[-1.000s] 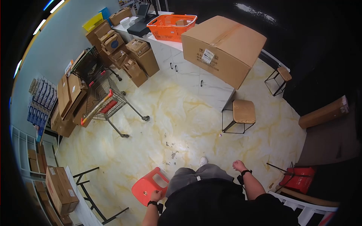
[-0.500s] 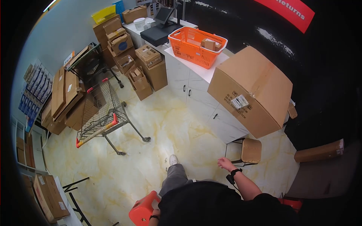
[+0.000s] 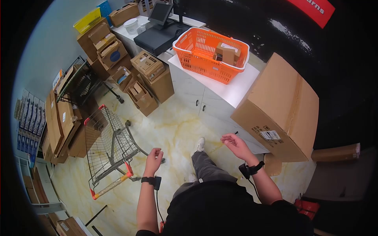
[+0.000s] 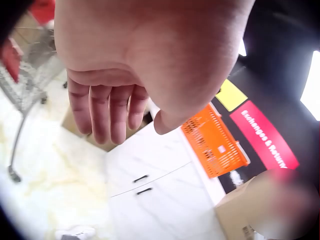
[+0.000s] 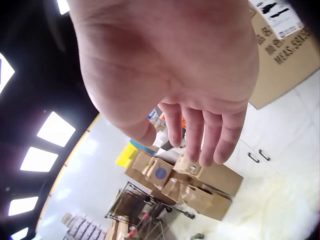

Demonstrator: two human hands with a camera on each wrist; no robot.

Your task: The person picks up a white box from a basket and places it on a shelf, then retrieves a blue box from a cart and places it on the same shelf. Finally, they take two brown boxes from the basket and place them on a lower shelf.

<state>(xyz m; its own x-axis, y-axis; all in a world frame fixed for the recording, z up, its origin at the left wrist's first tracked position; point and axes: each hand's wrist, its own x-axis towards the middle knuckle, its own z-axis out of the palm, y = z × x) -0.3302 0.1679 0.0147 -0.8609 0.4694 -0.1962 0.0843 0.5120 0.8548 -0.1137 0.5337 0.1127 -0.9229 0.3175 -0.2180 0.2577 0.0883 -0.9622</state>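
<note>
My left hand (image 3: 154, 160) is raised in front of me over the floor, near the shopping cart's handle; in the left wrist view its fingers (image 4: 118, 117) hang relaxed and hold nothing. Ahead of my body on the right, my right hand (image 3: 235, 146) reaches forward with loosely bent fingers (image 5: 212, 140), its palm bare in the right wrist view. Beyond it on the white counter (image 3: 246, 87) sit an orange shopping basket (image 3: 202, 55) with small cartons (image 3: 227, 54) inside, and a large cardboard box (image 3: 281, 112) at the counter's right end.
A wire shopping cart (image 3: 112, 151) stands at the left. Behind it are stacked cardboard boxes (image 3: 147, 65) and a second, dark cart (image 3: 80, 80). A black register (image 3: 159, 37) and a white tub (image 3: 131, 26) occupy the counter's far end. A red stool (image 3: 307, 207) shows at lower right.
I have stepped toward the counter, so basket and big box look closer. My left hand has left the red plastic stool and risen forward; my right hand stays raised ahead.
</note>
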